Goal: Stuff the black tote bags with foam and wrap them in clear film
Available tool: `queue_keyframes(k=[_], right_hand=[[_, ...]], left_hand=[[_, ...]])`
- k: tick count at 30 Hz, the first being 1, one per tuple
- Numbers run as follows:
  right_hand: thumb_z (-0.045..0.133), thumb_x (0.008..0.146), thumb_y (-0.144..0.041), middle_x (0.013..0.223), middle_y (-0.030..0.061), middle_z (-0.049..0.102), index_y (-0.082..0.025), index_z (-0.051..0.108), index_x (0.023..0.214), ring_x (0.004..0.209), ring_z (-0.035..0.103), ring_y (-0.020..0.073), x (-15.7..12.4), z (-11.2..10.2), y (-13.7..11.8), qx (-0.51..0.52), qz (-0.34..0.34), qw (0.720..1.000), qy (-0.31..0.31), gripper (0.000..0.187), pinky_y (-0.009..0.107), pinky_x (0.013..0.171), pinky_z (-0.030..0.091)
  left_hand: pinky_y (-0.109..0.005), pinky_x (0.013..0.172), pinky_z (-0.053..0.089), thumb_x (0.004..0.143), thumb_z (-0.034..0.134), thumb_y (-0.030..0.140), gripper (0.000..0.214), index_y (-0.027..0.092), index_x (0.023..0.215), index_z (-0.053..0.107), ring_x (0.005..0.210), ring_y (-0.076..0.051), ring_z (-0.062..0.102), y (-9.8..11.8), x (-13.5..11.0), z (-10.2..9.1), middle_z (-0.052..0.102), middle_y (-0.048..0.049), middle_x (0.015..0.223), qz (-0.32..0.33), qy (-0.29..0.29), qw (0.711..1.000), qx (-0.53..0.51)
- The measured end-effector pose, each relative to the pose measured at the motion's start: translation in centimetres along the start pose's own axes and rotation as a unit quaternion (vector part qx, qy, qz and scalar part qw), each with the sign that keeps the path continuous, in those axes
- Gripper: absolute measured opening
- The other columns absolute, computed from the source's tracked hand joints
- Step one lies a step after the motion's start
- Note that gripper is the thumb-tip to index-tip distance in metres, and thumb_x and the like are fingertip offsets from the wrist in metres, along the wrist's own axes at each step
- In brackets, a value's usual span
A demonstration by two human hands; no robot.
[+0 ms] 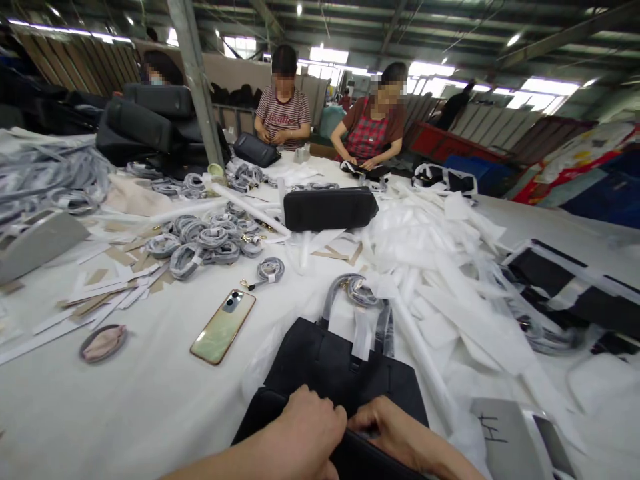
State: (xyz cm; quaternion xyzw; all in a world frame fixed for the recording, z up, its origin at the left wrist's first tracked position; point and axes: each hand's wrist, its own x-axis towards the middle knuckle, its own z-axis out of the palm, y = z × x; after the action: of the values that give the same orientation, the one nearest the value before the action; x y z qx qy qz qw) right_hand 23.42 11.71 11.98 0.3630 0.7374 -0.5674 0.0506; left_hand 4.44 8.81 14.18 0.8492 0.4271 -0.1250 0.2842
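A person's left hand (306, 427) curls around the near edge of one black bag (320, 363) at the table's front; the right hand (400, 430) tucks its fingers behind that edge, their grip hidden, so whether they pinch cannot be told. The bag's long axis runs left to right, its gray handle (330, 300) pointing away from the person. Beyond its left side lie one phone (223, 327), slanting away rightward, and one coiled strap (271, 269). Farther off, one black case (327, 209) lies crosswise before two seated co-workers (283, 110).
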Motion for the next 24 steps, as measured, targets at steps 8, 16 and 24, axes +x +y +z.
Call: queue_keyframes(k=[8, 16, 24], right_hand=[[0.049, 0.076, -0.027, 0.076, 0.0000, 0.065, -0.019, 0.073, 0.093, 0.066, 0.054, 0.0127, -6.6, -2.8, 2.6, -0.073, 0.154, 0.985, 0.033, 0.031, 0.021, 0.058, 0.040], [0.060, 0.063, -0.019, 0.084, 0.0075, 0.069, -0.019, 0.074, 0.079, 0.079, 0.063, 0.0240, -18.1, -1.2, 3.6, -0.262, 0.295, 0.912, 0.113, 0.020, 0.035, 0.076, 0.047], [0.063, 0.060, -0.021, 0.138, 0.0135, 0.052, -0.018, 0.043, 0.138, 0.133, 0.039, 0.0346, -20.3, 1.4, 2.4, -0.213, 0.226, 0.934, 0.175, 0.081, 0.054, 0.111, 0.023]], left_hand=[[-0.048, 0.076, 0.054, 0.060, 0.075, 0.063, 0.056, 0.017, 0.091, 0.069, 0.085, -0.039, 0.067, -1.3, 1.4, 1.1, 0.072, -0.0147, 0.087, -0.006, 0.003, 1.000, -0.015], [-0.045, 0.078, 0.051, 0.063, 0.071, 0.044, 0.042, 0.022, 0.098, 0.068, 0.093, -0.038, 0.066, -1.5, 1.4, 2.0, 0.073, -0.0103, 0.093, -0.011, -0.020, 1.000, -0.014], [-0.044, 0.082, 0.049, 0.063, 0.066, 0.040, 0.048, 0.020, 0.108, 0.067, 0.096, -0.035, 0.065, -1.4, 1.3, 2.1, 0.073, -0.0110, 0.098, -0.024, -0.031, 0.999, -0.017]])
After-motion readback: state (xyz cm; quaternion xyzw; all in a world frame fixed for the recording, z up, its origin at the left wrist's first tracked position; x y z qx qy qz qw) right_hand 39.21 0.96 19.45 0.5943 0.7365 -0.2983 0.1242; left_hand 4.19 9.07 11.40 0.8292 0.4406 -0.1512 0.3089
